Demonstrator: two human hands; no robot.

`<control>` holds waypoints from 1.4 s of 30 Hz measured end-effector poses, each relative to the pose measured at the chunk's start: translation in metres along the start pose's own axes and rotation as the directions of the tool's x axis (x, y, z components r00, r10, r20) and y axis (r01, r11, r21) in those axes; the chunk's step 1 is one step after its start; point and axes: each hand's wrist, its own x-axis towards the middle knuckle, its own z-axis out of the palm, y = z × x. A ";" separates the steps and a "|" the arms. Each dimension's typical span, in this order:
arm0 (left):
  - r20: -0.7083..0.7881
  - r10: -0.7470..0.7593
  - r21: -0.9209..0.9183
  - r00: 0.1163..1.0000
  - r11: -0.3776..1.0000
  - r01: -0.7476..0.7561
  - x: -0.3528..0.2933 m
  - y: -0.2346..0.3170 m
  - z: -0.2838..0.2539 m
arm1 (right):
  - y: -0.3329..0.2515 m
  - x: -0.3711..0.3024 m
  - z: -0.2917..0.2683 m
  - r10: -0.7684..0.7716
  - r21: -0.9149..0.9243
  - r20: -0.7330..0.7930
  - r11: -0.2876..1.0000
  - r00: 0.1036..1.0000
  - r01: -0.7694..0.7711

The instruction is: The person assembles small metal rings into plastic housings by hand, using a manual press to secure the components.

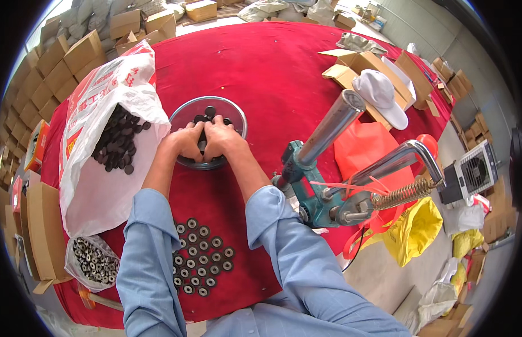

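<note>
A round, clear-looking bowl (242, 119) with black discs (210, 111) in it stands on the red cloth. Both my hands reach down into it, side by side, with the fingers curled inward. My left hand (188, 141) is closed around some discs on the left, and my right hand (222, 138) faces it, also closed around discs. A few discs show between the palms; the fingertips are partly hidden. Left of the bowl, a white and red woven sack (112, 194) lies open with many loose black discs (116, 137) in its mouth.
Metal-centred black rollers (203, 259) lie grouped near my left forearm. A plastic bag of small metal rings (95, 264) sits at the left edge. Right of me stands a green lever press (311, 185) with a spring. Cartons (362, 67), a white cap (379, 95) and a yellow bag (412, 230) lie beyond.
</note>
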 end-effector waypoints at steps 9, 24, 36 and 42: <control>-0.163 0.088 -0.044 0.983 0.994 -0.096 0.002 -0.016 0.014 | -0.009 0.009 0.020 0.030 0.001 -0.132 1.000 0.991 -0.030; -0.367 0.014 -0.184 0.930 0.979 -0.088 -0.003 -0.008 0.015 | -0.002 0.016 0.022 0.057 0.097 -0.326 0.995 0.944 -0.027; -0.859 0.179 -0.024 0.480 0.922 -0.387 -0.045 0.006 0.001 | -0.023 -0.029 -0.001 -0.196 -0.041 -0.751 0.967 0.631 0.252; -0.876 0.161 -0.047 0.456 0.910 -0.411 -0.162 0.018 0.005 | -0.055 -0.107 0.013 -0.332 -0.012 -0.688 0.895 0.645 0.446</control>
